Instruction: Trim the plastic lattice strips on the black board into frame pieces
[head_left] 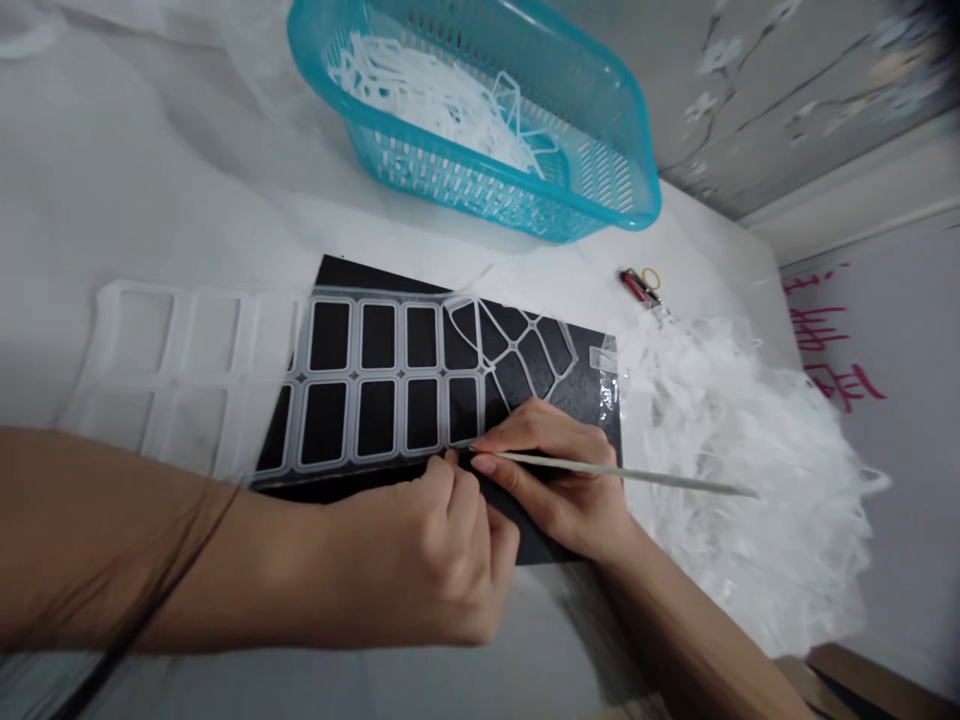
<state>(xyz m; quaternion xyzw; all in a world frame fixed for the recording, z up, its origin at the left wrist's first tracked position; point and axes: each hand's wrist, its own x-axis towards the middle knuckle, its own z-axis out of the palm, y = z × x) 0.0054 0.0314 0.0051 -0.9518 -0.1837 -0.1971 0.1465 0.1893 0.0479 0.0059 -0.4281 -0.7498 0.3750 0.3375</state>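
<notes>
- Head view, far left: the translucent framed sheet (400,374) begins on the white table (195,200) and runs rightward onto the black board (536,543).
- Left of centre: its rectangular frames lie in two rows over the board, mostly flat and straight.
- Centre, near side: the left hand (461,550) is clenched, fingers curled, its tips at the sheet's near edge; whether they pinch that edge, I cannot tell.
- Centre, far side: a blue basket (465,185) holds a tangle of thin white strips (431,95).
- Just right of the left fingertips: the right hand (559,475) pinches a thin pale stick (660,478) between thumb and forefinger, right beside the sheet's near edge; the stick points off to the right.
- Beyond the right hand: the sheet's right end lies skewed, its frames out of line.
- Farther right: a small red-handled tool (637,287), then a heap of white scraps (750,470).
</notes>
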